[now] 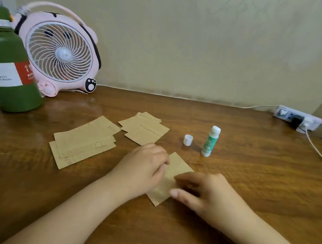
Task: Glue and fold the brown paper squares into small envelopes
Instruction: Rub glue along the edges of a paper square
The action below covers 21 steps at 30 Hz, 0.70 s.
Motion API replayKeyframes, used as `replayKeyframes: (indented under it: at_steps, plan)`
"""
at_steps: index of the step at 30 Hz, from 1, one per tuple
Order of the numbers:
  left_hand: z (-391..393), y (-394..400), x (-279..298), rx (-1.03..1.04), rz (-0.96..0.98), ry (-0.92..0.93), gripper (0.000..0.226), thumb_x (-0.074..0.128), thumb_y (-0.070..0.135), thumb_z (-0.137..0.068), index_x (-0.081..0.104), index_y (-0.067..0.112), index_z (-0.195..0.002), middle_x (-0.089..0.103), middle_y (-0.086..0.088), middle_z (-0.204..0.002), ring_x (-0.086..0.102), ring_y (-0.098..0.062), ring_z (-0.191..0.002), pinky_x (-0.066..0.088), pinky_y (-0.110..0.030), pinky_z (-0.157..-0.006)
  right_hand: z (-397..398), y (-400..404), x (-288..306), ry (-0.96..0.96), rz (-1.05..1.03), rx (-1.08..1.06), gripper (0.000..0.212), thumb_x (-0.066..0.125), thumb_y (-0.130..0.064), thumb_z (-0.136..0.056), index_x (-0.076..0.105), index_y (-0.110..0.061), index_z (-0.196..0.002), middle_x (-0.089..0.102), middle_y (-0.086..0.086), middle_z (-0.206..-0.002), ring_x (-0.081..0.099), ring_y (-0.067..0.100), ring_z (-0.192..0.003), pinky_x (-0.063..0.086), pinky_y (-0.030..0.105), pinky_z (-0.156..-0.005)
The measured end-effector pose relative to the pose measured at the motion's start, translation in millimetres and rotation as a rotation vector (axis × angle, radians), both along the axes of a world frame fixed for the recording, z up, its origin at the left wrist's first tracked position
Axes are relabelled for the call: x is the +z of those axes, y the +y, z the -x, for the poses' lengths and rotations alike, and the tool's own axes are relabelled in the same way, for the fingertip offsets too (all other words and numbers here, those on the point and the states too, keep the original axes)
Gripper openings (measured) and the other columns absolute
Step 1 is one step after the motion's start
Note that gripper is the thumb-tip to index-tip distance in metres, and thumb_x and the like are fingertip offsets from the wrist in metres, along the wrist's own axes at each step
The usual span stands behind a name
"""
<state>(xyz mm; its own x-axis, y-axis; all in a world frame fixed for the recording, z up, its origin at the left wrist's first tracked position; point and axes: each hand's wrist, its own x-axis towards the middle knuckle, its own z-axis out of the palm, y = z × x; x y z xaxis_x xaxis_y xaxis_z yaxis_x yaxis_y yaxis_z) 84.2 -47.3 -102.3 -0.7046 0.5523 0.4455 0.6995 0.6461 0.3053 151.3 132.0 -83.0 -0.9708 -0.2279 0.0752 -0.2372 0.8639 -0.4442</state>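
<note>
**Envelope assembly: one sheet in hand, stacks waiting**

Progress, judged from the layout: the work appears to be at an early or middle stage. One small brown paper piece (172, 175) lies flat on the dark wooden table (246, 181), directly in front of the person and between both hands. It appears to be mid-fold or being pressed down after gluing; whether glue is already on it cannot be told.

Grip, right hand (207, 192): the fingers are loosely bent and rest on the right edge of the paper piece, with the thumb extended along its lower edge. The hand is blurred, so whether it pinches the sheet or only presses it cannot be told.

Grip, left hand (145, 167): the fingers curl down onto the left side of the same piece. The fingertips are hidden, so a pinch cannot be confirmed.

Beyond the hands, the green-and-white glue stick (210, 141) stands upright and uncapped. Its white cap (188, 140) stands just beside it on the left.

Farther left, two groups of brown paper lie on the table: a larger overlapping pile of sheets (81, 142) and a smaller pile of printed pieces (143, 128). Whether either group is finished envelopes or unworked stock cannot be told.

At the far edge stand a pink desk fan (60, 51), a green bottle (9, 60) and a white power strip (297, 118).
</note>
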Motion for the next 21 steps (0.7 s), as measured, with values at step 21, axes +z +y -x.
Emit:
replayKeyframes:
  at_steps: [21]
  plan:
    - [26, 14, -10, -0.066, 0.16, -0.256, 0.054, 0.053, 0.066, -0.079, 0.041, 0.042, -0.126, 0.029, 0.032, -0.125, 0.012, 0.013, -0.108, 0.012, -0.007, -0.098, 54, 59, -2, 0.131, 0.489, -0.233, 0.036, 0.057, -0.052, -0.073, 0.055, -0.043, -0.108, 0.061, -0.012, -0.08, 0.053, 0.004, -0.065, 0.043, 0.019, -0.061]
